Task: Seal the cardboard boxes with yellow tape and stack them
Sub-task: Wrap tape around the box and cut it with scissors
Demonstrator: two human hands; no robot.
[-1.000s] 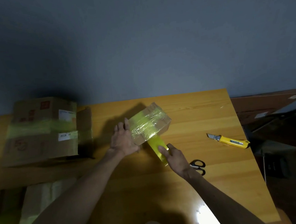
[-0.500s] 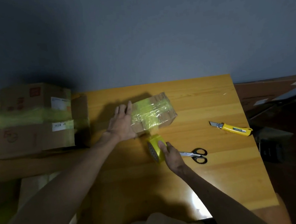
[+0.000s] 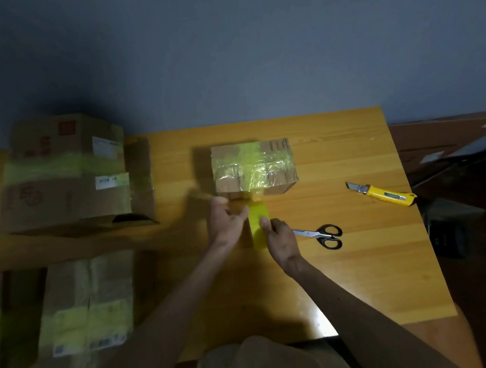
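Yellow dominated the head view: a small cardboard box point(image 3: 276, 177) sat flat at mid-desk, toward the back, crossed by glossy bands of yellow tape. From its near face a strip of tape ran straight down toward the person and into the yellow tape roll point(image 3: 257, 215), just in front of the box.

Right hand point(image 3: 281, 238) had the roll. Its thumb lay across the yellow surface and its fingers curled behind, so that grip was closed on the tape roll.

Left hand point(image 3: 224, 222) was right beside the roll on the other side, fingers bent, but it was smeared by motion blur. Whether its grip was pinching the tape or holding nothing, I could not tell.

Scissors point(image 3: 321, 234) lay flat on the wooden desk point(image 3: 363, 276) just right of the right hand, black handles pointing away from it. A yellow utility knife point(image 3: 383, 194) lay farther right, near the desk's edge, blade tip showing.

At the far left of the desk stood a larger cardboard box point(image 3: 59, 198) with a yellow band around it and white labels on its side. Below the desk's left edge, two more taped boxes point(image 3: 85, 311) showed, dim and partly cut off.
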